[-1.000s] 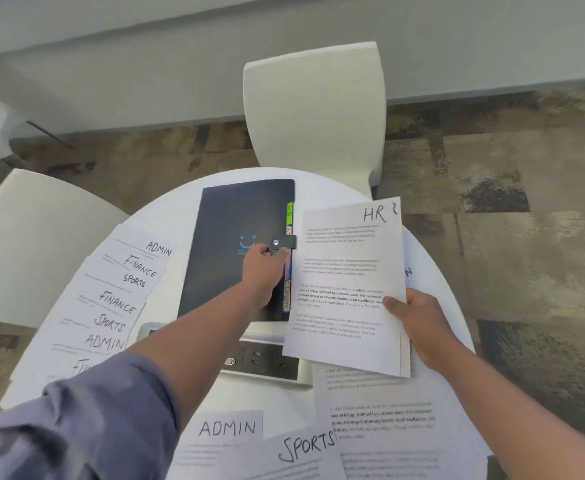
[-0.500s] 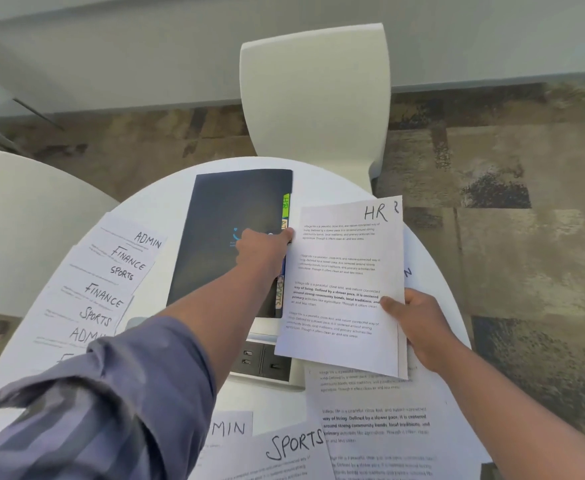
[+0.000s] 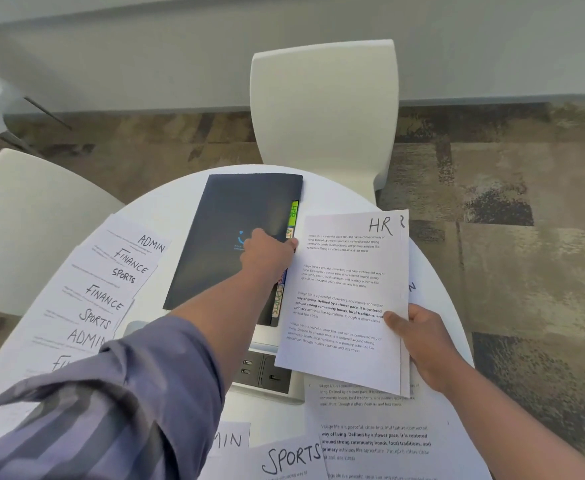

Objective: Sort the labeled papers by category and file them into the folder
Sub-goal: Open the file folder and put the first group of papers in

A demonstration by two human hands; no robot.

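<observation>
Since a second earlier, the left hand (image 3: 266, 252) has been shifted from the folder's (image 3: 228, 237) small clasp tab up along the opening edge, and the clasp itself is no longer seen; it is now laid over the cover's right edge beside the coloured index tabs (image 3: 293, 216), with the fingertips reaching toward the green one marked HR. Whether the fingers have been slipped under the cover or are merely pressed on top of it cannot be told from this angle, so the state of that grip is left undecided. The HR papers (image 3: 346, 292), a thin stack of at least two sheets, have been kept almost where they were: held up just right of the folder, pinched at the lower right edge by the right hand (image 3: 426, 341), thumb on top. The dark folder is lying closed, or nearly so, on the white tabletop (image 3: 166, 206), far of centre. Fanned sheets (image 3: 111, 292) labelled ADMIN, FINANCE and SPORTS are spread at the left, and more sheets, one marked SPORTS (image 3: 291, 457), are lying along the near edge. By this reading, the clasp has been undone and the cover is about to be lifted at the HR divider, so that the held stack can be slid in; the other categories are not yet filed.
</observation>
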